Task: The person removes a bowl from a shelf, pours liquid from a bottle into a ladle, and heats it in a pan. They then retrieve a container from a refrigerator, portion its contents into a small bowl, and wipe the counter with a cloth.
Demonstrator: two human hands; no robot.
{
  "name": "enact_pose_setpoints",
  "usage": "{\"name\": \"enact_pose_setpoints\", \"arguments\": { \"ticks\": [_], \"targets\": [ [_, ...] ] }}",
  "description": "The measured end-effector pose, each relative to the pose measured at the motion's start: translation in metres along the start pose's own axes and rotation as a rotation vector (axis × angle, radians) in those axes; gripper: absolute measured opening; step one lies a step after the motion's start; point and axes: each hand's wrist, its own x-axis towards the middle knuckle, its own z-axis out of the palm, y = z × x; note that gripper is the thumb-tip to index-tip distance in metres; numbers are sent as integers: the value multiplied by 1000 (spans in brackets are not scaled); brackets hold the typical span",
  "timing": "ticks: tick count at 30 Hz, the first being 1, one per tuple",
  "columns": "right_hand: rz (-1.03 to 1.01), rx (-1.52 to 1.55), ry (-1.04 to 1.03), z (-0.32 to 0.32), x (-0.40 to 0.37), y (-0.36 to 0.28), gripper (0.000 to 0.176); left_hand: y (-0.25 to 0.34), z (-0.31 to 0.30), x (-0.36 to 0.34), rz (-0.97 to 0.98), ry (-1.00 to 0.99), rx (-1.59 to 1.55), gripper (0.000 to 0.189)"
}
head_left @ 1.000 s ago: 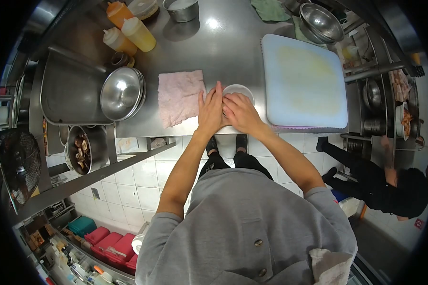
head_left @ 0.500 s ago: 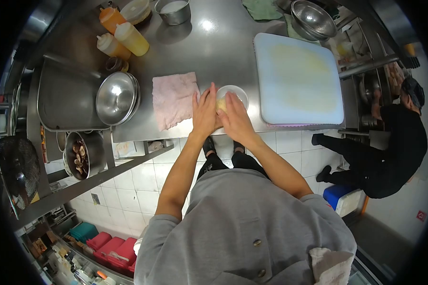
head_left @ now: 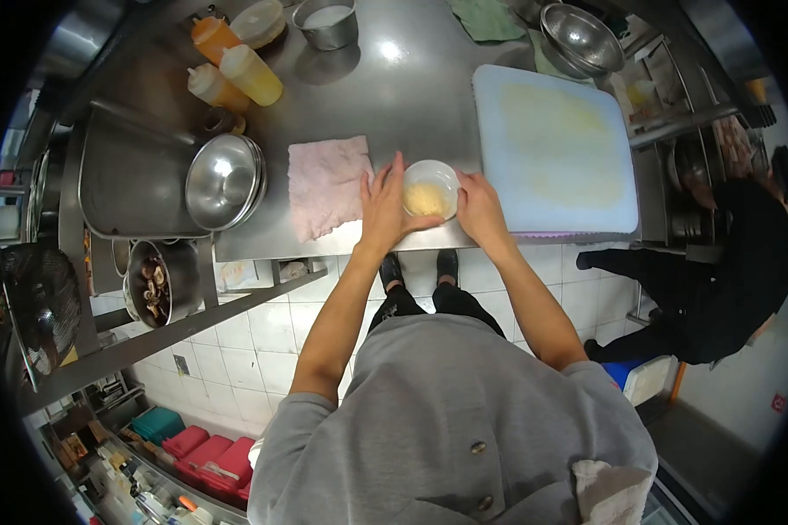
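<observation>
A small white bowl (head_left: 431,175) with pale yellow food in it stands near the front edge of the steel counter (head_left: 411,96). My left hand (head_left: 383,206) lies flat against the bowl's left side, thumb curled under its near rim. My right hand (head_left: 476,203) rests on the counter just right of the bowl, fingers apart, holding nothing, next to the white cutting board (head_left: 556,149).
A pink cloth (head_left: 327,184) lies left of the bowl. Stacked steel bowls (head_left: 226,179), squeeze bottles (head_left: 236,66) and a steel pot (head_left: 326,22) stand further back left. A colander (head_left: 582,37) is at the back right. Another person in black (head_left: 727,262) works at the right.
My right hand has come off the bowl and moved to its right, uncovering the yellow food. The left hand stays against the bowl. The person at the right has shifted.
</observation>
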Motion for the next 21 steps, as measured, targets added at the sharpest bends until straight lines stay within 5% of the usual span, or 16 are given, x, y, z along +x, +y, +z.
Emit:
{"name": "enact_pose_setpoints", "arguments": {
  "ticks": [5, 6, 9, 11, 13, 14, 16, 17, 21],
  "targets": [
    [117, 215, 19, -59, -18, -30, 40, 5, -40, -5, 14, 101, 16, 106],
    [190, 450, -26, -79, -29, -32, 41, -11, -47, -2, -83, 111, -22, 86],
    [295, 866, -196, -142, -64, -22, 43, -52, -54, 6, -194, 193, 341, 77],
    [422, 1253, -297, -159, -105, 19, 45, -71, -47, 3, -245, 79, 467, 78],
    [748, 740, -213, -155, -155, 61, 50, -77, -38, -10, -198, 47, 542, 79],
    [698, 216, -300, -136, -213, 141, 58, -75, -42, -19, -216, -19, 521, 82],
    [686, -723, -873, -141, -267, 135, 68, -80, -51, -39, -179, -50, 543, 88],
    [712, -548, -1089, -151, -269, 116, 64, -79, -57, -42, -209, -96, 530, 90],
    [808, 367, -612, -144, -253, 60, 56, -67, -78, -33, -256, -222, 520, 98]
  ]
}}
